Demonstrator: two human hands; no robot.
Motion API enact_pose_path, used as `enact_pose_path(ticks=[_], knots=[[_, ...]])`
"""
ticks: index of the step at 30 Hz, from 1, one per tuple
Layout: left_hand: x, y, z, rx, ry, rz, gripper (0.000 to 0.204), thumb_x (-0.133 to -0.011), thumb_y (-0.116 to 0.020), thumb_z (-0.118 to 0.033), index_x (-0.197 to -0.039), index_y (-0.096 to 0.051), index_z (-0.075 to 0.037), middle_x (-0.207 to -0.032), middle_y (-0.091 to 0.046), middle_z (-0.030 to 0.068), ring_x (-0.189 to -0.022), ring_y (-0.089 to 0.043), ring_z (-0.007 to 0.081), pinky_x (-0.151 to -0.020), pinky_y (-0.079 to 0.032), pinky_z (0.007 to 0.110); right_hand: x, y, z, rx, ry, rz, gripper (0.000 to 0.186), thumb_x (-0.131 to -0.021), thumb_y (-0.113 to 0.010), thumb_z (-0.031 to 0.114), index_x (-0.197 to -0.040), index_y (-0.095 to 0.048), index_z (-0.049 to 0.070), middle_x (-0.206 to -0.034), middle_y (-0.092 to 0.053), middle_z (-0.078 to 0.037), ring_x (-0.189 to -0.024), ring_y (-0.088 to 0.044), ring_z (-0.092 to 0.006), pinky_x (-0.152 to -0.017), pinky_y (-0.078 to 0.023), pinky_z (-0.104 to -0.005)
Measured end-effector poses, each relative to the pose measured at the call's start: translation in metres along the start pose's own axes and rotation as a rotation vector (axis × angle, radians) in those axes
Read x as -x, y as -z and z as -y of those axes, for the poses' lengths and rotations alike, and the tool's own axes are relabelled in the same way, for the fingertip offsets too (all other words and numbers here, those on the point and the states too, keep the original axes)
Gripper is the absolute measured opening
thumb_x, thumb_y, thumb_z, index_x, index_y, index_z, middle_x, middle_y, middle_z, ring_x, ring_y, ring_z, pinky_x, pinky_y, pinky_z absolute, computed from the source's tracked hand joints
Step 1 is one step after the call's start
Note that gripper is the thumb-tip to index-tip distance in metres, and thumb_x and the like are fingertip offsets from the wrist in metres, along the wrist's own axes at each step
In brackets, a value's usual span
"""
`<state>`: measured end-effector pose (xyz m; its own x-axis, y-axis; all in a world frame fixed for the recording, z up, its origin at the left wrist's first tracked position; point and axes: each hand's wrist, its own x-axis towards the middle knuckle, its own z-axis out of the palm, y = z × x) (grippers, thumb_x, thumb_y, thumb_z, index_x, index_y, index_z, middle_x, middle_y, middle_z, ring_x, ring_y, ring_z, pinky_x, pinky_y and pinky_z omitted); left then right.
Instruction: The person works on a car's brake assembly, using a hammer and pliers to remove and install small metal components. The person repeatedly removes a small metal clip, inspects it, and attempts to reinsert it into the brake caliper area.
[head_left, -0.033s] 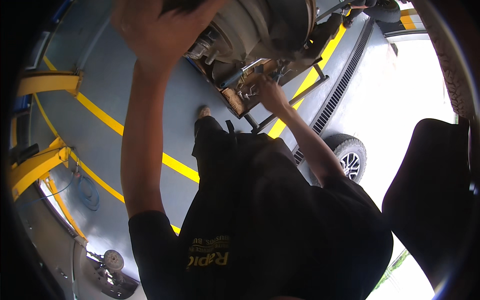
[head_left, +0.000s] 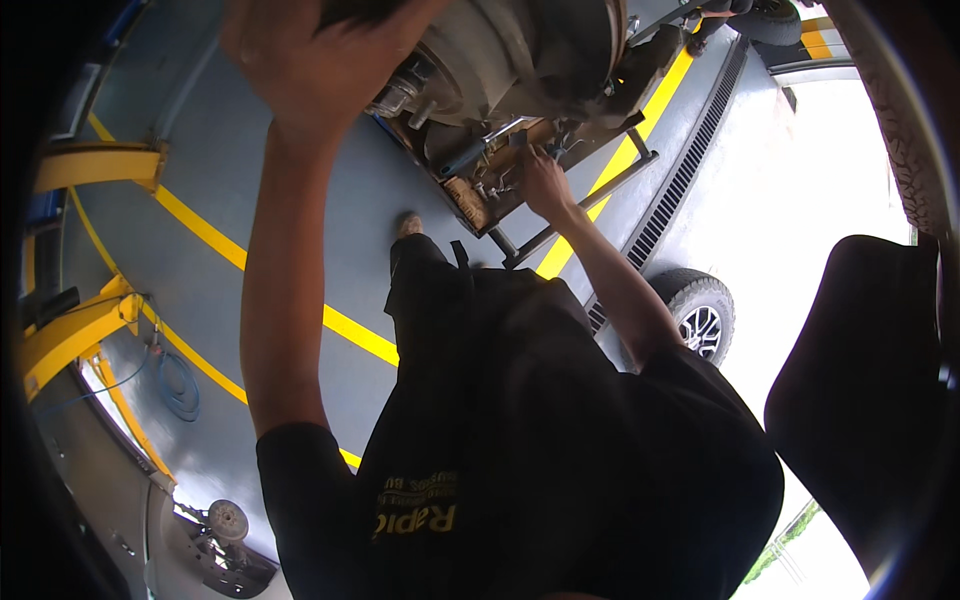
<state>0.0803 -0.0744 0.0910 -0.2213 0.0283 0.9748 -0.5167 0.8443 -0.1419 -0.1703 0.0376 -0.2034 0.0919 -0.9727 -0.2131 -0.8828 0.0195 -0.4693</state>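
My left hand (head_left: 325, 70) is raised at the top left, its fingers curled round something dark and partly cut off by the top edge. Beside it, large brown-grey round metal parts (head_left: 540, 50) of a vehicle's underside hang over a tool cart (head_left: 495, 232). Into this cart reaches my right hand (head_left: 545, 185), fingers stretched down among loose tools. Close to its fingertips lie a small dark block (head_left: 518, 138) and several metal pieces. A tool with a blue-grey handle (head_left: 463, 158) rests left of that hand, above a brown printed box (head_left: 467, 197).
A push bar (head_left: 600, 205) runs along the cart's near side. Yellow lift arms (head_left: 80, 330) and a coiled blue hose (head_left: 178, 385) are at the left. A wheel (head_left: 700, 315) lies by the floor grate (head_left: 680, 165) on the right. A dark panel (head_left: 860, 400) hangs at far right.
My right hand has shifted slightly within the cart, its fingers now straighter. My left hand has barely moved.
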Motion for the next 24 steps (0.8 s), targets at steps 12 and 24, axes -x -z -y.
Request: enact_pose_path(ticks=[12, 24], knots=[[0.009, -0.008, 0.002, -0.108, 0.055, -0.047, 0.030, -0.076, -0.092, -0.012, -0.100, -0.073, -0.008, -0.105, -0.072, 0.0062, -0.096, -0.070, 0.0219, -0.075, -0.058, 0.032, 0.053, 0.204, 0.175, 0.040, 0.777, -1.327, 0.030, -0.070, -0.089, 0.002, -0.096, -0.078, 0.009, -0.094, -0.072, -0.002, -0.086, -0.063, -0.0202, -0.079, -0.050, -0.0330], [0.007, -0.013, -0.013, 0.054, 0.249, -0.110, 0.024, -0.071, -0.088, -0.004, -0.091, -0.076, -0.009, -0.107, -0.067, 0.0052, -0.093, -0.068, 0.0196, -0.074, -0.057, 0.031, -0.014, 0.248, 0.196, -0.096, 0.917, -1.225, 0.023, -0.073, -0.083, -0.002, -0.092, -0.082, 0.011, -0.097, -0.076, -0.002, -0.091, -0.069, -0.0180, -0.081, -0.054, -0.0302]])
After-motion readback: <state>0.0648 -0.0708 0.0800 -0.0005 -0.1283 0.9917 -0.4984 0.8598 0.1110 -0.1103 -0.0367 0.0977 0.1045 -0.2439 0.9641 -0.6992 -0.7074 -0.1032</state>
